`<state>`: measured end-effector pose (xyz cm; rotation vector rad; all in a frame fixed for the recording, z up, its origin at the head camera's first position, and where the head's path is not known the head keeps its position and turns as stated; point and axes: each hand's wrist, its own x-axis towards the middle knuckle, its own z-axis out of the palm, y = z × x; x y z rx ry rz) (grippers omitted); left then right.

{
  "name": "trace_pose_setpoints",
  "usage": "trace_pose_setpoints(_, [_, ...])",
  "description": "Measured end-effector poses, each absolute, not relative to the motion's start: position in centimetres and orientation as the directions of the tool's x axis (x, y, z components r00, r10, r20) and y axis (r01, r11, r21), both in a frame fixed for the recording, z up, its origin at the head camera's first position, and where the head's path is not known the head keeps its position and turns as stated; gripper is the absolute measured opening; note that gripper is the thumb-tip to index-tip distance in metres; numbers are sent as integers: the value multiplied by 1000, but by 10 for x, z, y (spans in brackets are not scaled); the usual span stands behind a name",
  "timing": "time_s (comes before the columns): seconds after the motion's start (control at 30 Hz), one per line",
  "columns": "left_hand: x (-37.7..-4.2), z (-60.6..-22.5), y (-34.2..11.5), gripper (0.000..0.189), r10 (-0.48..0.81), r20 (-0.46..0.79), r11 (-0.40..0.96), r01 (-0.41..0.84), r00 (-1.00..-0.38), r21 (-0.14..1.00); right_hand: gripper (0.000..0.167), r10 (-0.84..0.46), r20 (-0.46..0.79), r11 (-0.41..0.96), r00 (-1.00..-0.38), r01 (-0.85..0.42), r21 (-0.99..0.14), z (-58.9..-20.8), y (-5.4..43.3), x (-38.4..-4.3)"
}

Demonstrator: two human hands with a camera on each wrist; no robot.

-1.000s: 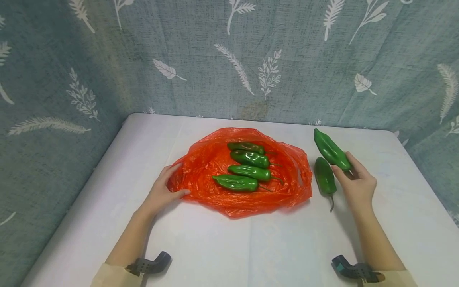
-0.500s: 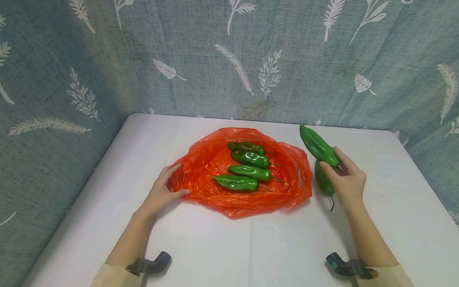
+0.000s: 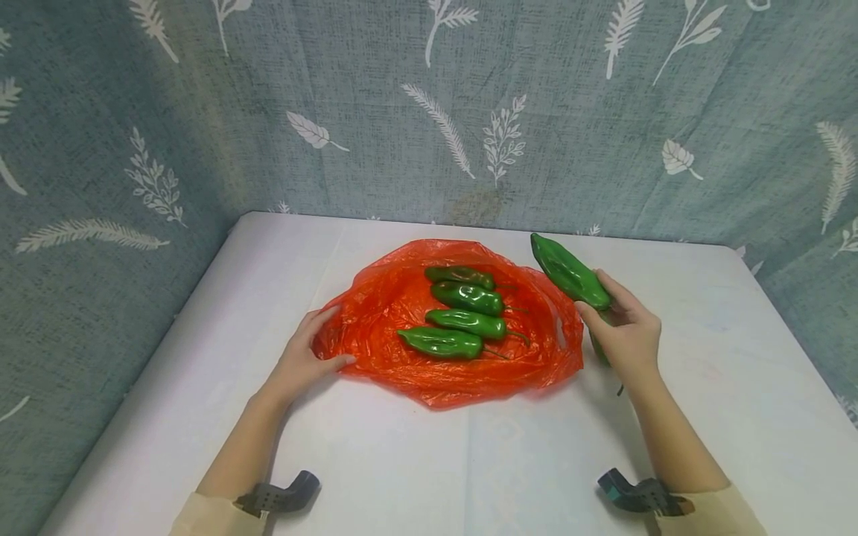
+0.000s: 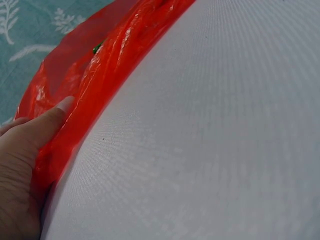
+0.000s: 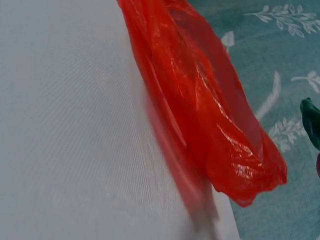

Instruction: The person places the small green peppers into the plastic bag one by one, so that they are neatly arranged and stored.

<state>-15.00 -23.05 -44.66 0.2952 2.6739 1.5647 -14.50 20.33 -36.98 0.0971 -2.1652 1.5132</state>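
Note:
A red plastic bag lies spread on the table, its mouth facing up. Inside it, several green chili peppers lie side by side, stems to the right. My left hand holds the bag's left end, with the thumb on the near side, also visible in the left wrist view. My right hand pinches another green chili pepper by its stem end. That pepper's tip points up and left over the bag's right rim. Part of it shows at the right wrist view's edge.
One more green chili pepper lies on the white table right of the bag, mostly hidden under my right hand. A leaf-patterned teal cloth rises behind the table and on the left.
My right hand has moved left with its chili pepper, from beyond the pepper on the table to the bag's right rim. My left hand and the bag have stayed in place.

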Motion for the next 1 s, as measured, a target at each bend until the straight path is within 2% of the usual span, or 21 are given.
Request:
trace_pose_setpoints(0.33, [-151,-448,-231,81,189,83,472,165,-978,866,52,-12,533,352,-846,-503,-789,-369,191,-151])
trace_pose_setpoints(0.67, [-153,-452,-233,81,191,96,483,178,-977,857,52,-123,396,396,-910,-411,-821,-372,179,-159])
trace_pose_setpoints(1.0, [-152,-449,-232,81,189,80,483,163,-979,860,51,-249,314,395,-916,-392,-831,-381,166,-173])
